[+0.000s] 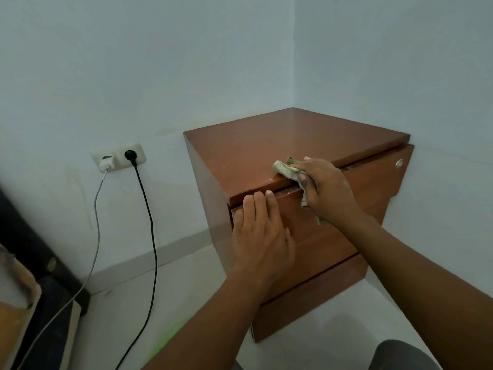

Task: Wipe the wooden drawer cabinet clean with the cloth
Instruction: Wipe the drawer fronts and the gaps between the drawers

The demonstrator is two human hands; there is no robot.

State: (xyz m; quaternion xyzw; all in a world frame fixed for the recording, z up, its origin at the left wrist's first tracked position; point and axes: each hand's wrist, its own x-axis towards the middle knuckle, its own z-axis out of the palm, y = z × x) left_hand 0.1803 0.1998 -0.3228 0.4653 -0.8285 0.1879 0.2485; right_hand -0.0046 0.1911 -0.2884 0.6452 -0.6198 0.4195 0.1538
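So the right hand (324, 189) is curled around a bunched-up cloth (284, 169), thumb on the near side and fingers over the top, pressing it down right on the front lip of the cabinet (266, 145) top. Part of the cloth pokes out to the left of the fingers on the top panel, and a tail of it hangs down past the edge in front of the drawer (333, 231). The left hand (262, 236) isn't gripping anything. It's flat, fingers together, resting on the upper drawer front with the fingertips reaching up to the gap under the top panel, looks like it's just bracing the thing.

What matters for the next swipe, I'd guess: that front edge runs as a long line from the near-left corner up to the far-right corner, and the cloth is sitting about midway along it. The right hand is the one on it, the left is just beside, lower and to the left. So the stroke would follow the edge either way, or push away across the top toward the wall corner, where the rest of the top lies beyond the hand.

The cabinet itself is tucked into the room corner on the floor, with a small round lock (399, 163) on the drawer's far end. Off to the left there's a wall socket (118, 157) with a white charger and a black plug, cables trailing down, well apart from the wiping.
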